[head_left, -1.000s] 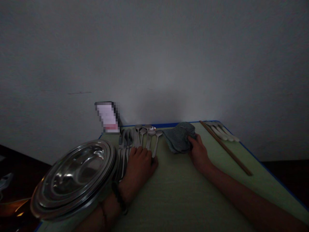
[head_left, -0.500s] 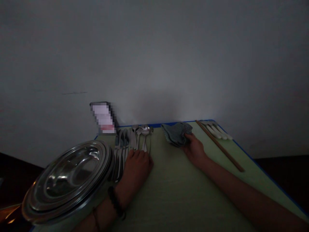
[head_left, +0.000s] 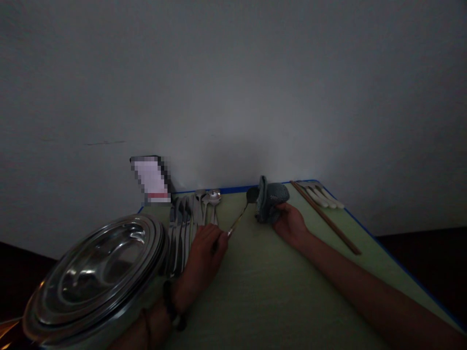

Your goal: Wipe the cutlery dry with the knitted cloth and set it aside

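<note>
My left hand (head_left: 207,248) is closed on the handle of a metal spoon (head_left: 239,218), whose dark bowl points up and right, close to the cloth. A folded grey-green cloth (head_left: 275,197) is pinched in my right hand (head_left: 292,224), just right of the spoon's bowl. Several spoons (head_left: 214,196) lie beyond my left hand, their lower handles partly hidden by it. Left of them is a row of table knives (head_left: 178,233).
Stacked steel basins (head_left: 44,311) stand at the left. A phone (head_left: 150,180) with a blurred screen leans on the wall behind. Wooden chopsticks (head_left: 328,221) and several white-handled forks (head_left: 321,197) lie on the right of the green, blue-edged table (head_left: 262,296).
My left hand has lifted a spoon out of the row and tilted it right toward the cloth. The cloth now stands folded more upright in my right hand. The view has shifted slightly.
</note>
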Available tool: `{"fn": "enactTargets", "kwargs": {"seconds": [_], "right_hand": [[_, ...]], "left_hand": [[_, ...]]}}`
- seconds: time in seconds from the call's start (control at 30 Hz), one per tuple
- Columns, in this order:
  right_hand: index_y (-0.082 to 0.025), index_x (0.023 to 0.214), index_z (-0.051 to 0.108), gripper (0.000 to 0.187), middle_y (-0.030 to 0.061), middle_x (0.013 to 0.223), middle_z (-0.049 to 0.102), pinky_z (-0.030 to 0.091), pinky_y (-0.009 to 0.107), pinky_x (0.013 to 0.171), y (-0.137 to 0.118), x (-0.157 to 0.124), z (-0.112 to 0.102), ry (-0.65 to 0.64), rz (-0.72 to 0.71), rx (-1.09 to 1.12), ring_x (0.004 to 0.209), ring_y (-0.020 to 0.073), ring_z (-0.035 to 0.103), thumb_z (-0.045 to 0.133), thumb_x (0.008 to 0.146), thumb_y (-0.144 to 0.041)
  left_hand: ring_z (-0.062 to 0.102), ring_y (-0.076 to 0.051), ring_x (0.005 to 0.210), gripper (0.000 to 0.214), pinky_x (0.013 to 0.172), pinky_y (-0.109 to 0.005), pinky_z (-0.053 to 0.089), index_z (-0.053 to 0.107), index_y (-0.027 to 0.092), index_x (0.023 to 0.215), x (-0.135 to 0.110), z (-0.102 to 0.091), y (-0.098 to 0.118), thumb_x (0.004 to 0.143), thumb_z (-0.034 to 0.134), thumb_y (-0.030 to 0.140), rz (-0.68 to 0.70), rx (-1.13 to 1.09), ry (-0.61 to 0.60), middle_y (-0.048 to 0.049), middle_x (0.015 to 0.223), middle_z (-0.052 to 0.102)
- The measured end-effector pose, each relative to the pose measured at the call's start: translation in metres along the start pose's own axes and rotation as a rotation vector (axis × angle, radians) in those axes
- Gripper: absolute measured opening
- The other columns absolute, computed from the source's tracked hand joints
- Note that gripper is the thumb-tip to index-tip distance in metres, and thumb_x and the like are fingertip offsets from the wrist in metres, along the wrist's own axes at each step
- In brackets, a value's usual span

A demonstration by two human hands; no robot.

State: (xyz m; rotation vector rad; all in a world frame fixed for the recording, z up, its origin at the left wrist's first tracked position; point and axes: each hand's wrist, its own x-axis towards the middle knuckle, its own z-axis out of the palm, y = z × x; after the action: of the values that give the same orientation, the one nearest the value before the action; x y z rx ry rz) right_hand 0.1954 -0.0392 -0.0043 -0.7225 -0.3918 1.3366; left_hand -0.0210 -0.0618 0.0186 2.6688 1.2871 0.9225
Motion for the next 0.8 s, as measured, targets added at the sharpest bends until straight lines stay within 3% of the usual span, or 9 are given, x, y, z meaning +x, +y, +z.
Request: {"fn": "enactTargets", "kwargs": {"seconds": [0.1, 0.3, 0.43, 0.6, 0.8], "right_hand": [[-0.022, 0.072, 0.061, 0.019, -0.0001, 0.068, 0.067, 0.050, 0.036, 0.070, -0.0038, -0.0019, 0.0001, -0.070, 0.028, 0.021, 0.074, 0.0199, 0.063, 0.044, 0.064, -0.021], [-0.023, 0.070, 0.060, 0.016, -0.0006, 0.067, 0.068, 0.049, 0.035, 0.072, -0.0025, -0.0026, 0.0054, -0.033, 0.023, 0.004, 0.076, 0.0197, 0.064, 0.046, 0.063, -0.021], [-0.023, 0.070, 0.059, 0.015, -0.0007, 0.068, 0.067, 0.049, 0.033, 0.074, -0.0054, -0.0062, 0.0071, -0.048, 0.026, 0.035, 0.079, 0.0194, 0.063, 0.046, 0.063, -0.021], [-0.023, 0.074, 0.060, 0.026, 0.0023, 0.069, 0.067, 0.049, 0.036, 0.071, -0.0106, -0.0072, 0.0029, -0.088, 0.046, -0.062, 0.079, 0.0224, 0.064, 0.044, 0.072, -0.044], [-0.024, 0.073, 0.061, 0.022, -0.0003, 0.070, 0.068, 0.050, 0.033, 0.072, -0.0060, -0.0001, -0.0001, -0.041, -0.013, -0.163, 0.084, 0.0212, 0.063, 0.051, 0.071, -0.043]], "left_hand": [[0.049, -0.014, 0.055, 0.031, 0.053, -0.024, 0.039, 0.042, 0.020, 0.061, 0.0006, -0.0023, -0.0013, 0.089, 0.030, 0.025, -0.079, -0.092, 0.040, 0.0012, 0.058, 0.049], [0.045, -0.013, 0.050, 0.030, 0.047, -0.023, 0.035, 0.044, 0.021, 0.064, -0.0002, -0.0059, -0.0038, 0.089, 0.031, 0.029, -0.323, -0.346, 0.160, 0.0038, 0.055, 0.044], [0.049, -0.014, 0.056, 0.029, 0.052, -0.024, 0.038, 0.048, 0.020, 0.065, 0.0011, -0.0058, -0.0015, 0.087, 0.034, 0.030, -0.294, -0.330, 0.102, 0.0018, 0.059, 0.049], [0.054, -0.016, 0.061, 0.030, 0.059, -0.027, 0.041, 0.053, 0.019, 0.064, 0.0038, 0.0002, -0.0017, 0.086, 0.036, 0.031, -0.208, -0.225, -0.052, -0.0005, 0.062, 0.056], [0.053, -0.016, 0.060, 0.029, 0.058, -0.026, 0.042, 0.052, 0.020, 0.063, 0.0026, -0.0010, -0.0004, 0.085, 0.037, 0.030, -0.146, -0.204, -0.015, 0.0000, 0.060, 0.055]]}}
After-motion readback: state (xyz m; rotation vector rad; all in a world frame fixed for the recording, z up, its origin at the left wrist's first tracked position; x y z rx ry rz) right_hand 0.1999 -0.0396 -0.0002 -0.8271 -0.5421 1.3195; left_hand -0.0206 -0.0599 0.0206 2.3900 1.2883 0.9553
